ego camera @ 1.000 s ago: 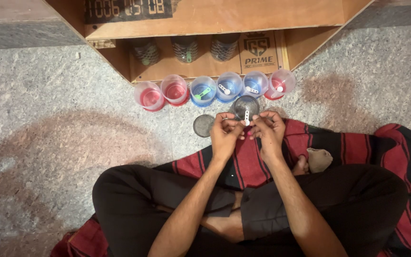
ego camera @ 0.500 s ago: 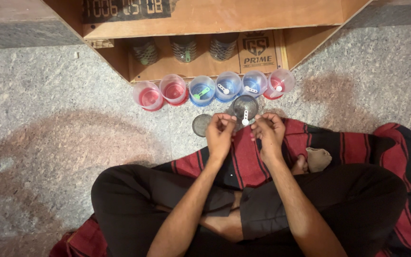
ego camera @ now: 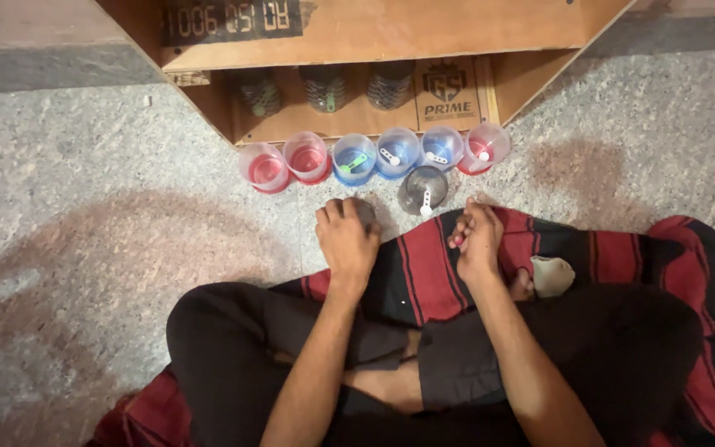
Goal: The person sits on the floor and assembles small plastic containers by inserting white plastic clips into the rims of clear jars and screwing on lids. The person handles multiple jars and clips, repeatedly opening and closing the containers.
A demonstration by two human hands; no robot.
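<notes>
Now the left hand presses fingers-down over a round grey lid, while the right hand pinches a small pink piece; just ahead stands a grey cup.

Just ahead of the fingers stands a row of small clear plastic cups, glossy and see-through, tinted red and blue at the base. Nearest the right hand's fingers is a smoky grey clear plastic cup, equally shiny. Beyond the cups lies a flat brown cardboard box, matt and papery. Under the fingers spreads a red-and-black striped woven cloth, soft and dull. Around it the speckled grey stone floor looks matt and grainy.
</notes>
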